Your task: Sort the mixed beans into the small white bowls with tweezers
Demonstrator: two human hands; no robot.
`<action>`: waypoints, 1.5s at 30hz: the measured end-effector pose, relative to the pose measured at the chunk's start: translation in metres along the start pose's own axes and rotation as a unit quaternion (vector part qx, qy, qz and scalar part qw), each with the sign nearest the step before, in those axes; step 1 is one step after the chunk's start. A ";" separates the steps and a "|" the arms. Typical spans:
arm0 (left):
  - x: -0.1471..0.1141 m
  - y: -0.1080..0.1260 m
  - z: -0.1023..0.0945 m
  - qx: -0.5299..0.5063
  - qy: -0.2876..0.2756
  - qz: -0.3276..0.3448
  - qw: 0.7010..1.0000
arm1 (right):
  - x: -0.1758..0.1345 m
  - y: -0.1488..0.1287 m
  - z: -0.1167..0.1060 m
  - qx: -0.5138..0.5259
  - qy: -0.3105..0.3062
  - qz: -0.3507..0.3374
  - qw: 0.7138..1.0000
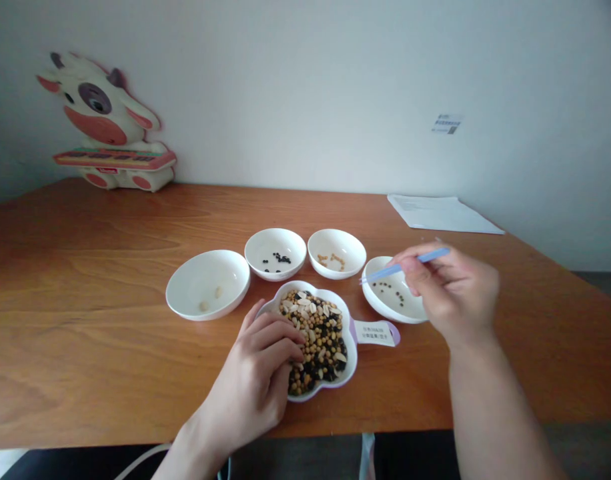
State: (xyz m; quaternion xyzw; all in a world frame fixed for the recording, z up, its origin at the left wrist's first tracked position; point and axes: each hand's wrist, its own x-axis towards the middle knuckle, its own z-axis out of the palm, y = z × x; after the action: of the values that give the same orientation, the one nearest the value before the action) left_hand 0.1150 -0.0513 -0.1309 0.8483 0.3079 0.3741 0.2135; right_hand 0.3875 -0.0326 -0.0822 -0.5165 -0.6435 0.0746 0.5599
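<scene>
My left hand (265,363) grips the left rim of a white flower-shaped dish (352,357), its fingertips reaching over the edge. Mixed peanuts, yellow beans and dark beans (318,333) fill this dish. In my right hand (453,293) are slim blue tweezers (385,272), held level with their tips pointing left. The tips are over the left rim of the right-hand bowl (408,312), and I cannot make out anything between them. A few small dark-greenish beans (399,298) lie in that bowl, partly hidden by my right hand.
Three more white bowls curve behind the dish: a left one (185,293) with a couple of pale pieces, one (255,248) with black beans, one (353,250) with tan pieces. A labelled handle (375,333) points right. A cow toy (108,127) and papers (443,213) stand farther back.
</scene>
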 end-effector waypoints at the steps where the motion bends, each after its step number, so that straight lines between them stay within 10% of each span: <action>1: 0.000 0.000 0.000 -0.001 0.001 -0.001 1.000 | -0.002 -0.008 0.004 0.027 -0.069 -0.020 0.997; 7: 0.000 0.000 0.002 -0.006 0.005 0.003 1.000 | -0.011 -0.030 0.037 0.062 -0.350 -0.089 0.930; 15: -0.003 -0.003 0.002 -0.006 -0.012 0.003 1.000 | -0.011 -0.027 0.038 0.084 -0.257 -0.083 0.959; 45: 0.000 0.000 0.000 -0.012 -0.009 0.001 1.000 | -0.012 -0.023 0.042 0.057 -0.326 -0.130 0.935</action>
State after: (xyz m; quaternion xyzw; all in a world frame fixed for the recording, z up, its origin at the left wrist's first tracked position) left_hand 0.1154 -0.0510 -0.1310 0.8494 0.3009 0.3699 0.2262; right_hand 0.3389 -0.0321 -0.0893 -0.3428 -0.8466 0.2022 0.3534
